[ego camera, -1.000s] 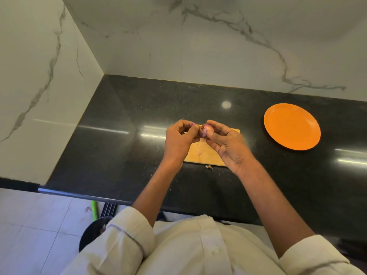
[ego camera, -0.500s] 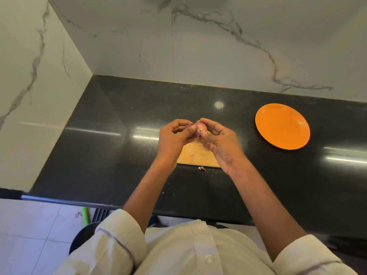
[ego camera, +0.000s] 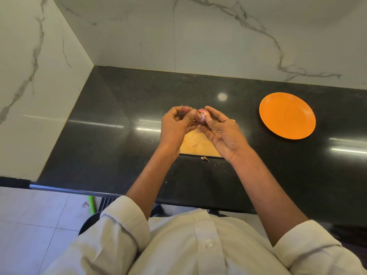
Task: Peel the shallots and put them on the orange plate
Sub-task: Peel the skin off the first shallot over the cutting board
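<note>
A small pink shallot point(ego camera: 202, 117) is held above the wooden cutting board point(ego camera: 198, 144) at the middle of the counter. My right hand point(ego camera: 224, 133) pinches it between thumb and fingertips. My left hand point(ego camera: 175, 127) sits just left of it, its curled fingers pinching a bit of skin at the shallot's left side. The orange plate point(ego camera: 287, 115) lies flat on the counter to the right, nothing on it. Any other shallots are out of sight.
Small skin scraps lie on the board, and one peel piece point(ego camera: 204, 158) rests on the black counter point(ego camera: 119, 147) just in front of it. Marble walls close off the left and back. The counter's front edge runs near my body.
The shallot's pale peeled flesh shows more now and my left thumb and fingers have pulled slightly away to the left. Both hands stay over the board.
</note>
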